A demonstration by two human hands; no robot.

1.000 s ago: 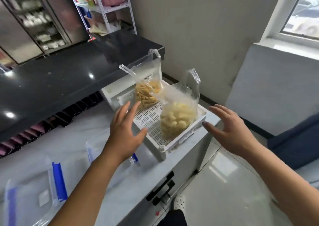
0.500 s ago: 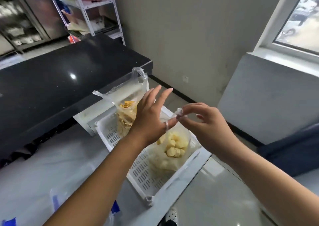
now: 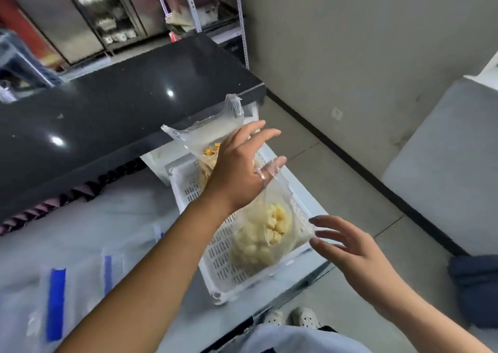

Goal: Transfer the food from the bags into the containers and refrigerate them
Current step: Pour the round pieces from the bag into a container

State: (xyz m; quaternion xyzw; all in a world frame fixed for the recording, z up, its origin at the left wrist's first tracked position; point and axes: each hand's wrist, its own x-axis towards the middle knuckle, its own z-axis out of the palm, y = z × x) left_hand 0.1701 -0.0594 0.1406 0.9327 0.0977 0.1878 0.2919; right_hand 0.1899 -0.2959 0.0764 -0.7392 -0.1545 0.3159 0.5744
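Note:
A white perforated basket [image 3: 223, 274] sits on a white chest surface [image 3: 113, 217]. Inside it stands a clear bag of pale yellow food chunks [image 3: 258, 239]. Behind it is a second clear bag with orange-yellow food [image 3: 208, 151]. My left hand [image 3: 237, 174] hovers over the basket with fingers spread straight, and the handle of the pale-chunk bag is looped over its thumb. My right hand [image 3: 347, 247] is held out with relaxed fingers beside the basket's right rim, touching nothing.
Clear containers with blue clips [image 3: 56, 298] lie on the white surface at the left. A black counter [image 3: 121, 104] overhangs the back of the basket. A tiled floor [image 3: 336, 169] and a grey block [image 3: 444, 164] lie to the right.
My right hand let go of the bag handle and dropped back to the basket's right side. The handle now hangs on my left thumb. The view tilted down.

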